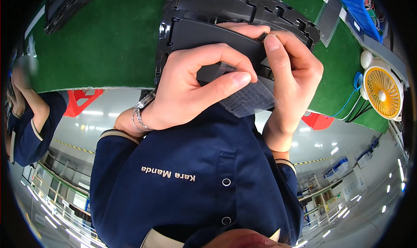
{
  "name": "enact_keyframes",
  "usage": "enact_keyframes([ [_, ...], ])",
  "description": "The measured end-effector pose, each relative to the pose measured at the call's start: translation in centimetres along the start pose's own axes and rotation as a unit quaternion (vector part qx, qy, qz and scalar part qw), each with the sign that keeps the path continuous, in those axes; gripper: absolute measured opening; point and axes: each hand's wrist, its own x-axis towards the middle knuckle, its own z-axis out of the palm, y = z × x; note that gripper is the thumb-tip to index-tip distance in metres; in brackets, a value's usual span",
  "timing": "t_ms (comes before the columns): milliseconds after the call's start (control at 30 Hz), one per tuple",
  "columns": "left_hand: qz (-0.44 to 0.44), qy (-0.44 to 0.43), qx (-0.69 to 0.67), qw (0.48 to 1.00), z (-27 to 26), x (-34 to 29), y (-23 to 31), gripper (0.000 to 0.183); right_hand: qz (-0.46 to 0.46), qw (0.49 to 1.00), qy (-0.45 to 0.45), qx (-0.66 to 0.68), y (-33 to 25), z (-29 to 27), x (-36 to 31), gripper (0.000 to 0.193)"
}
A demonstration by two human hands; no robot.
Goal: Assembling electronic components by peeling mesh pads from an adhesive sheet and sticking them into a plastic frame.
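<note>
My left hand (191, 81) is closed, its thumb and forefinger meeting at the edge of a clear sheet (249, 98) marked with a fine grid. The sheet hangs down in front of my shirt. A smooth black panel (204, 34) with a curved edge lies behind that hand, and a fingertip shows past its far edge. My right hand (295, 70) pinches a small black piece (263, 36) between thumb and forefinger, close to the panel's right end. Below the panel, my hands partly hide other dark parts. A black moulded tray (208, 0) with shaped recesses sits under all this.
The bench has a green mat (104, 44). At right stand a white fan (382, 94) with an orange grille, cables and a blue bin (360, 11). A dark tray (69, 7) lies far left, near another person's arm (37, 109). Red stools (82, 101) show below the bench edge.
</note>
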Motion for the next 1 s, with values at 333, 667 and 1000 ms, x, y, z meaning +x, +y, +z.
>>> enact_keyframes([
  [333,0.005,0.002,0.019,1.0,-0.05,0.04,0.17,0.008,-0.015,1.0,-0.015,0.0,0.33,-0.27,0.19,0.012],
  [667,0.04,-0.002,0.049,0.998,-0.18,0.02,-0.04,0.007,-0.02,1.0,-0.014,-0.001,0.39,-0.27,0.11,0.011],
  [1000,0.066,-0.004,0.075,0.995,-0.24,0.0,-0.23,0.007,-0.024,1.0,-0.009,-0.006,0.4,-0.21,0.06,0.01],
])
